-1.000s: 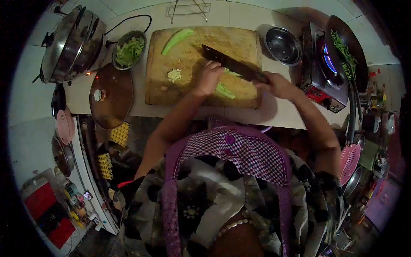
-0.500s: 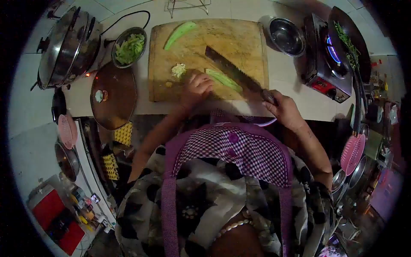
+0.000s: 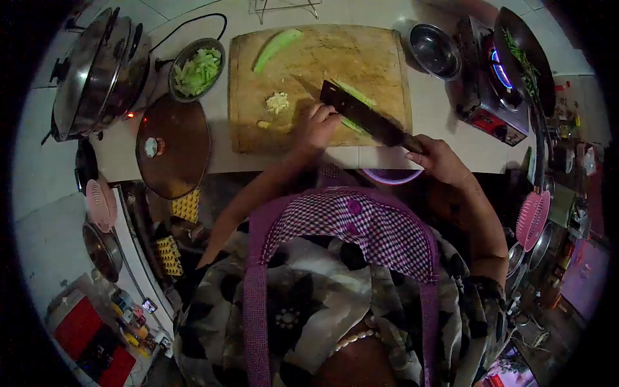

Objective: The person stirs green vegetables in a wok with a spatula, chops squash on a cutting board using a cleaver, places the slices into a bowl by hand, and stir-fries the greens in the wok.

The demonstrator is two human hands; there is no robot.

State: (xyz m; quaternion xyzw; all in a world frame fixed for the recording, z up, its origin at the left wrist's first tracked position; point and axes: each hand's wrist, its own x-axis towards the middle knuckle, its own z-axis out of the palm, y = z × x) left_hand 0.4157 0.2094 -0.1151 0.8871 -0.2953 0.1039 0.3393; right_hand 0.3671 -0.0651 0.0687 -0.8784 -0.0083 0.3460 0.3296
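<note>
Compared with half a second ago, the left hand (image 3: 319, 126) is no longer sitting apart from the vegetable: it is now closing in on the left end of a slender, pale-green lower strip (image 3: 352, 124). To its right, the dark, broad-bladed metal cleaver (image 3: 364, 116) is now lying across the green pieces instead of hanging beyond them, so the slicing seems to be getting under way again.

Left to right, a round metal bowl (image 3: 186, 99) is holding chopped light-green pieces (image 3: 198, 69) beside the worn, yellowish wooden cutting board (image 3: 364, 48). On the board, a small heap of pale chopped bits (image 3: 277, 102) is resting left of the left hand, and a curved, bright-green wedge (image 3: 277, 48) is lying near the far edge. The left hand is keeping its fingers half curled; whether they are pinching the lower strip or only steadying it, I cannot tell. That strip is showing between its fingertips and the blade's near side, while a thin green upper strip (image 3: 356, 92) is lying along the far side. The right hand (image 3: 438, 158) is wrapping firmly around the cleaver's handle.
</note>
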